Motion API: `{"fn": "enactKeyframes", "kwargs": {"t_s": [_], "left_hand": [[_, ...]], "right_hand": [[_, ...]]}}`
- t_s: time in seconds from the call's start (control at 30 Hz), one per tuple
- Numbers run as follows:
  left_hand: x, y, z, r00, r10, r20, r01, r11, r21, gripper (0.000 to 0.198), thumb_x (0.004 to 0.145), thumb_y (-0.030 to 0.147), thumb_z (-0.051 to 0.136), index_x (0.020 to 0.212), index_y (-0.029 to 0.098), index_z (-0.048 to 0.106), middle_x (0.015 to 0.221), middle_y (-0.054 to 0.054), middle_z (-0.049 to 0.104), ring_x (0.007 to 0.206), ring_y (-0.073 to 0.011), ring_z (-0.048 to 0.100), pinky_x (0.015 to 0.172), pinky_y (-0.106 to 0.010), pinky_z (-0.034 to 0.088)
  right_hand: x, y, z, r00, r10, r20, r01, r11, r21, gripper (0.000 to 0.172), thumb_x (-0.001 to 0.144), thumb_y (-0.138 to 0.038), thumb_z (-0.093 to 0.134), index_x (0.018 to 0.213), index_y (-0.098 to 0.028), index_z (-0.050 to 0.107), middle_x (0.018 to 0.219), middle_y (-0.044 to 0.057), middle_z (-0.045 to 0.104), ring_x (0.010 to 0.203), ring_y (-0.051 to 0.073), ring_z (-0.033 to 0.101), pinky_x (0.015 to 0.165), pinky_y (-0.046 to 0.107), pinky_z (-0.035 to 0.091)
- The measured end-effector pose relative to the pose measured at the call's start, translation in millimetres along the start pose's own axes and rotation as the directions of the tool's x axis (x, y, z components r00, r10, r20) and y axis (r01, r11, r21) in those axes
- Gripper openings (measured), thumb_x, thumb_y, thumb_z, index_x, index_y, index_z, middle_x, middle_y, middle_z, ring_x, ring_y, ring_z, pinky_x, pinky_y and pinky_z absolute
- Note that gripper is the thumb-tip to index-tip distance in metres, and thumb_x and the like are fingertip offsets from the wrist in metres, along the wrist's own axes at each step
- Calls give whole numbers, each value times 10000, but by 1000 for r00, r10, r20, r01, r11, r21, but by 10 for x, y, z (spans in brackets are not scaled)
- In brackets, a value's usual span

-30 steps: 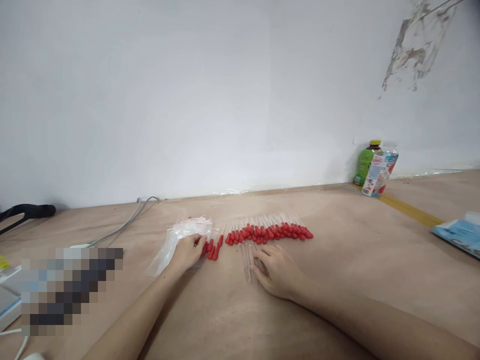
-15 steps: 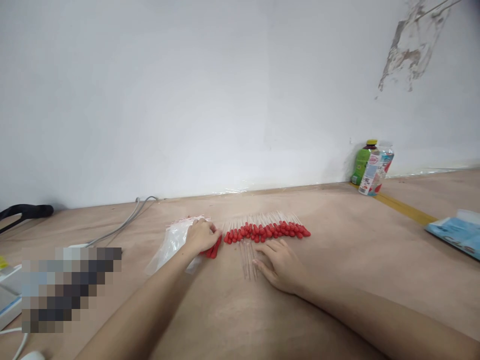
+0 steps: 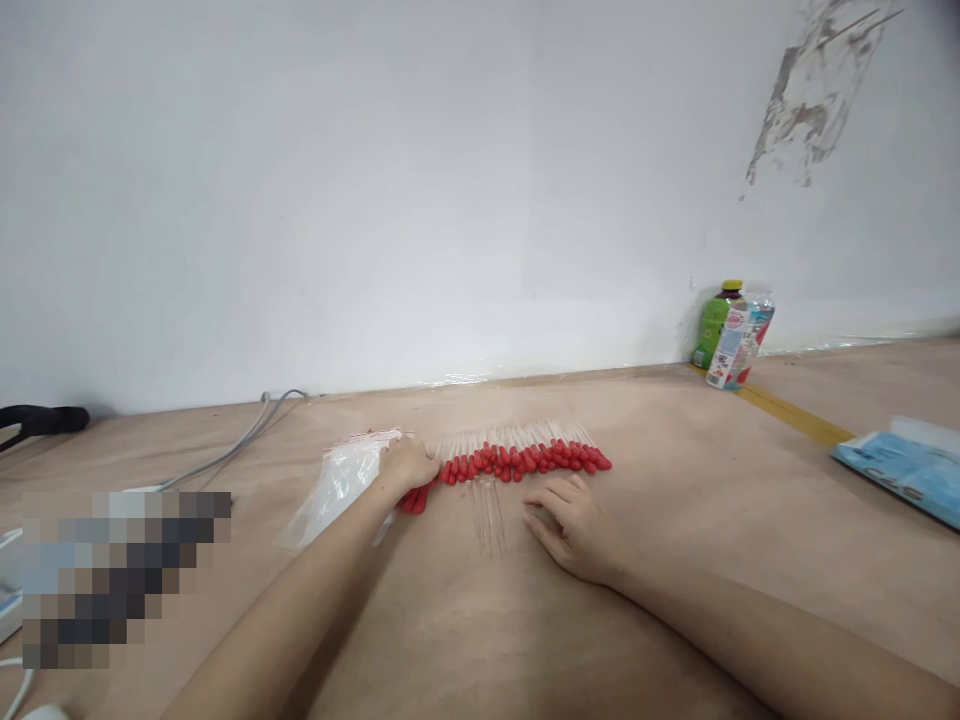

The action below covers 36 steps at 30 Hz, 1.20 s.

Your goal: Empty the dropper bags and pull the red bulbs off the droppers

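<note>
My left hand (image 3: 409,464) rests beside a clear zip bag (image 3: 346,480), its fingers curled down at the left end of a row. What those fingers pinch, if anything, is hidden. Partly under this hand lie several red rubber bulbs (image 3: 415,500). The row holds many droppers (image 3: 525,460) with red bulbs towards me and thin clear tubes pointing to the wall. In front of it several loose clear tubes (image 3: 487,520) lie side by side. My right hand (image 3: 571,525) lies just right of these tubes, fingers bent and apart from the thumb, holding nothing.
Two bottles, one green (image 3: 716,325) and one clear with a label (image 3: 739,345), stand by the wall at the right. A blue packet (image 3: 904,465) lies farther right. Grey cables (image 3: 251,435) and a black handle-like object (image 3: 49,422) are at the left.
My right hand has drawn slightly right, away from the loose tubes. My left hand stays at the left end of the row, its fingers a little more closed. The view has shifted slightly.
</note>
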State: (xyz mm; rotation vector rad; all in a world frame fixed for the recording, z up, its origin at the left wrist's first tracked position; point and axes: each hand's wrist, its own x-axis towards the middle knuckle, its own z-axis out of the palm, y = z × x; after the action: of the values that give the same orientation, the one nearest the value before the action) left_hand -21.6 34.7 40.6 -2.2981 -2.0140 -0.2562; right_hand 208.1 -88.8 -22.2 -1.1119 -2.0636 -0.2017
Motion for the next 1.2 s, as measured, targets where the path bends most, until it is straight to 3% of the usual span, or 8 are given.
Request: {"fn": "enactKeyframes", "kwargs": {"t_s": [0.17,0.3,0.4,0.47,0.57,0.63,0.9,1.2], "left_hand": [[-118,-26,-202,991,49,-122,-51,999,-8,272,769,307,421,611,161,588,782,-126,627,895,-303,556,757,-374,408],[-474,13,-188,959,215,-186,-227,973,-48,244,881,283,305,878,167,520,846,-69,602,778,-197,570,684,-287,417],[-775,80,1,866,456,-206,-483,868,-110,208,911,276,291,858,190,472,775,-27,581,650,-165,553,579,-262,397],[-912,130,142,760,581,-291,-616,787,-38,214,917,274,303,817,184,470,758,-29,568,674,-172,542,586,-269,392],[-996,200,285,612,688,-390,-737,675,33,226,914,259,334,755,173,471,698,-24,541,658,-164,512,581,-266,388],[-1001,233,327,560,713,-423,-776,629,33,214,910,235,350,752,166,476,691,-22,533,652,-155,499,582,-260,393],[-1006,280,313,556,684,-472,-805,585,-102,114,877,228,443,918,157,523,898,-64,588,847,-180,529,738,-316,442],[-999,299,336,483,701,-525,-852,513,-99,102,853,164,471,914,159,553,879,-55,623,855,-175,552,780,-333,441]], "right_hand": [[-9,29,9,998,28,-49,-28,1000,10,123,805,-206,489,895,-175,567,814,54,598,785,183,542,715,330,398],[7,13,-15,987,9,-158,-11,1000,-12,321,804,-212,485,1120,-160,500,1067,115,547,995,222,508,829,363,412],[27,-21,-63,981,-82,-176,71,995,-71,483,816,-275,490,1268,-147,381,1214,147,476,1118,247,438,902,402,381],[38,-43,-93,980,-166,-114,155,983,-101,508,819,-315,498,1284,-154,372,1242,140,473,1149,251,416,924,420,364],[50,-61,-108,971,-240,3,239,967,-90,384,831,-329,495,1187,-187,488,1176,91,551,1130,234,440,938,425,347],[55,-59,-92,970,-241,44,243,968,-58,287,835,-326,496,1086,-200,558,1096,61,602,1092,221,468,936,422,344],[46,-24,33,971,-237,-13,237,969,69,147,841,-204,489,914,-197,617,904,31,644,936,166,535,883,383,390],[25,-18,114,965,-261,-35,264,950,166,190,849,-217,479,1006,-162,573,948,66,652,904,161,576,830,323,466]]}}
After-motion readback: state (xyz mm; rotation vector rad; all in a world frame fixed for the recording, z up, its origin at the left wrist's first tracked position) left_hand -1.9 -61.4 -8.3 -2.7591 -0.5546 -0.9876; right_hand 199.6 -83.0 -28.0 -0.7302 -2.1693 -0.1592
